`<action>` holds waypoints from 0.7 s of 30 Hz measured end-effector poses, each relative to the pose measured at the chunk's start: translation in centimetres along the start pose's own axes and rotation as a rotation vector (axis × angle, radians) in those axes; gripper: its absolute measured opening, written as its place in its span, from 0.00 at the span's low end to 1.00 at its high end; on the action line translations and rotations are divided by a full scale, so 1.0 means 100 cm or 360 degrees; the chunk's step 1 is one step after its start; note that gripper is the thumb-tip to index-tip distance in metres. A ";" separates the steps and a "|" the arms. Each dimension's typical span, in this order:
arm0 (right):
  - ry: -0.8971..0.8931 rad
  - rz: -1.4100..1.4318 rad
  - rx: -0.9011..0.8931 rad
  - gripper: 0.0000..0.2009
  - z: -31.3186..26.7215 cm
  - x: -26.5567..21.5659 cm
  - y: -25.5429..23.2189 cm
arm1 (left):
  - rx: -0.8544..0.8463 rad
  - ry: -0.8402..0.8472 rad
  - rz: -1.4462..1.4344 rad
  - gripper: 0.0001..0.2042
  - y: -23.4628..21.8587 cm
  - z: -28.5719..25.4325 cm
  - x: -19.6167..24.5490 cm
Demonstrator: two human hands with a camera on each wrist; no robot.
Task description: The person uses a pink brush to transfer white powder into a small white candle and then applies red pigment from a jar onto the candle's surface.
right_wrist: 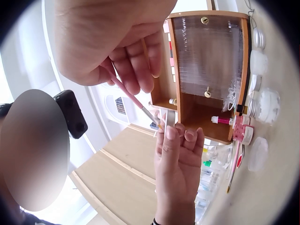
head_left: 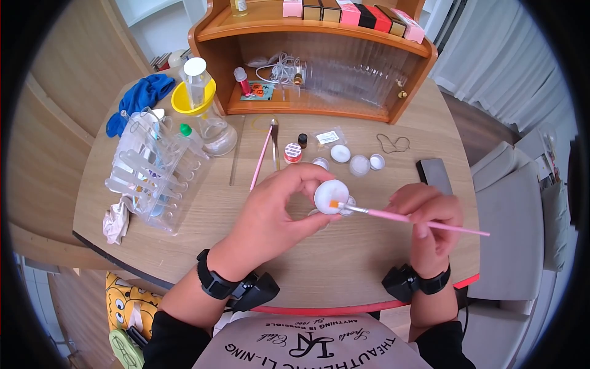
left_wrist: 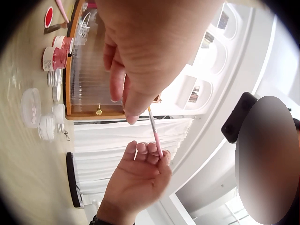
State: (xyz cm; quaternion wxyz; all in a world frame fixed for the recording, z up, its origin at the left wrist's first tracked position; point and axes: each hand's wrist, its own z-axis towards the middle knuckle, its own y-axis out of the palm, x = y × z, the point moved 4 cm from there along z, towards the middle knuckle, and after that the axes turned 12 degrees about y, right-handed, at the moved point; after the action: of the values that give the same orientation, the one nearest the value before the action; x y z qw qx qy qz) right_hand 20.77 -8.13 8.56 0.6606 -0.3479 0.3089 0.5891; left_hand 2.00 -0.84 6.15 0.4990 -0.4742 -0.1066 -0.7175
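seemingly mid-dab, head view: left hand point(head_left: 270, 215) curled round a small white dish point(head_left: 330, 195) held above the table point(head_left: 369, 258); right hand point(head_left: 430, 215) pinching a pink brush point(head_left: 405, 216), orange-tipped bristles touching the dish face. long axis near level, tip pointing to the wearer's left. likely next: a light, steady stroke, dish kept still.

left wrist view: fingers point(left_wrist: 145, 152) of the right hand closed on the brush shaft point(left_wrist: 155, 133), running slantwise up to the left hand point(left_wrist: 145, 51).

right wrist view: brush tip point(right_wrist: 157, 123) meeting the dish edge point(right_wrist: 170, 117), pinched between left thumb and fingertips.
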 end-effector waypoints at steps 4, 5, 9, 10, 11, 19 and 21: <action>0.0066 -0.0067 -0.0073 0.03 0.000 0.001 0.007 | -0.0015 -0.0009 -0.0022 0.24 0.002 0.000 0.001; 0.0067 -0.0068 -0.0071 0.03 0.000 0.001 0.006 | -0.0017 -0.0009 -0.0023 0.24 0.002 0.000 0.001; 0.0044 -0.0082 -0.0015 0.02 0.002 0.001 -0.002 | 0.0070 0.0060 -0.0002 0.23 0.002 0.000 -0.004; 0.0029 -0.0078 0.0025 0.02 0.002 0.001 -0.005 | 0.0139 0.0116 0.0004 0.22 0.001 0.000 -0.004; 0.0030 -0.0078 0.0025 0.02 0.002 0.001 -0.006 | 0.0138 0.0115 0.0003 0.22 0.001 0.000 -0.004; -0.0001 -0.0080 -0.0090 0.02 0.000 0.000 0.003 | 0.0115 0.0099 -0.0008 0.22 0.000 0.002 0.000; 0.0040 -0.0085 -0.0096 0.02 0.001 0.001 0.004 | 0.0053 0.0043 -0.0016 0.24 0.000 0.001 0.001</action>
State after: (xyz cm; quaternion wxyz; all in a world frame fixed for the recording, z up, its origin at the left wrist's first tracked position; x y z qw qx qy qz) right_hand 20.42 -8.02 8.52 0.6614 -0.3832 0.2899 0.5759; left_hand 2.00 -0.85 6.26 0.5046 -0.4555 -0.1142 -0.7245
